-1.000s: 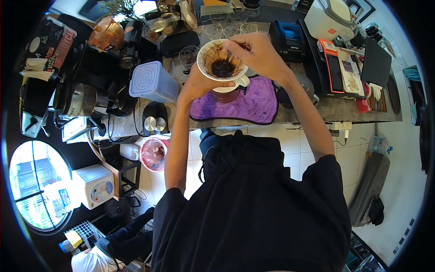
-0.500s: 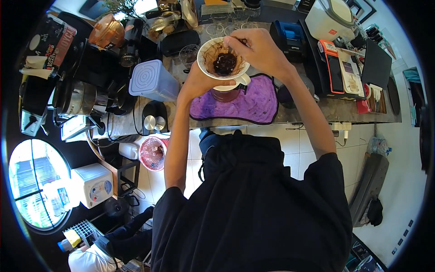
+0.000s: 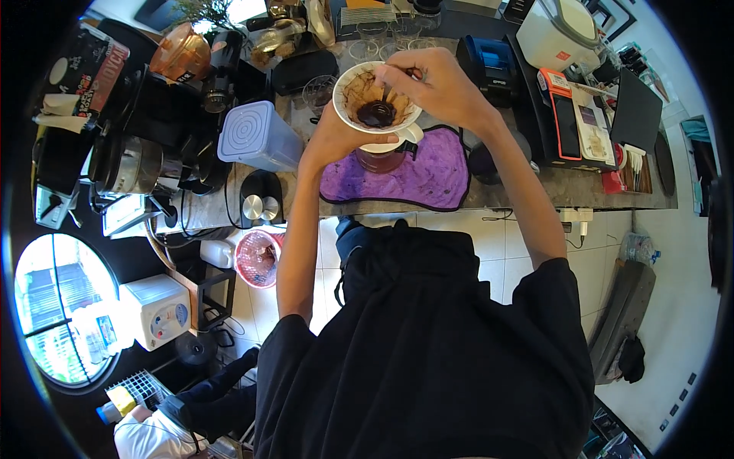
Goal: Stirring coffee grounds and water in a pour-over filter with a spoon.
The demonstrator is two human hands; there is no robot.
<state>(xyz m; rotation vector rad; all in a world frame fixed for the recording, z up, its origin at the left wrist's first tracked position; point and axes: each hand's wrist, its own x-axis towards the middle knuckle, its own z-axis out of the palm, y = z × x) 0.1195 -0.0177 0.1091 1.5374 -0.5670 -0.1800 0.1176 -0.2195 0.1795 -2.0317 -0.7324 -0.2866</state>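
A white coffee dripper [image 3: 338,101] sits over a glass server [image 3: 380,161] that holds reddish-brown liquid. Inside the dripper, a stained paper filter [image 3: 355,90] holds dark wet coffee grounds [image 3: 376,115]. My left hand [image 3: 336,139] is wrapped round the dripper's left and near side, with the thumb along its front. From the far right, my right hand [image 3: 443,86] pinches a thin spoon-like stirrer [image 3: 387,93] whose lower end goes down into the grounds; its tip is hidden. Under the server lies a purple cloth [image 3: 436,168].
A lidded plastic container [image 3: 260,138] stands left of my left forearm, and glass cups [image 3: 363,52] stand beyond the dripper. A dark blue printer [image 3: 489,69] is at the right. Below the counter are a pink basket [image 3: 258,260] and, at lower left, a seated person [image 3: 164,428].
The stirrer's stem has shifted within the filter and the fingers of my right hand have turned slightly. The wet grounds lie differently. My left hand stays on the dripper.
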